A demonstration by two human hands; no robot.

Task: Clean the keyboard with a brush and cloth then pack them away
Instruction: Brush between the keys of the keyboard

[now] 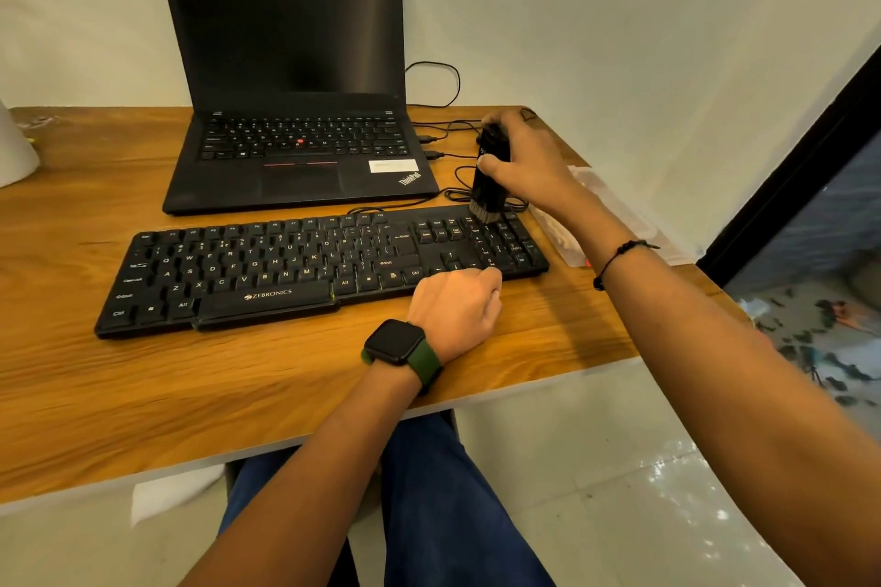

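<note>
A black full-size keyboard (pixel 267 267) lies across the wooden desk (pixel 143 391) in front of a laptop. My right hand (pixel 529 157) grips a black brush (pixel 488 179) upright, its grey bristles touching the top right corner of the keyboard above the number pad. My left hand (pixel 457 305), with a watch on the wrist, rests at the keyboard's front edge near the arrow keys, fingers curled against it. No cloth can be made out.
An open black laptop (pixel 295 110) with a dark screen stands behind the keyboard. Black cables (pixel 443 129) trail at its right side. A clear plastic packet (pixel 591 215) lies by the desk's right edge. A white object (pixel 14 148) sits at the far left.
</note>
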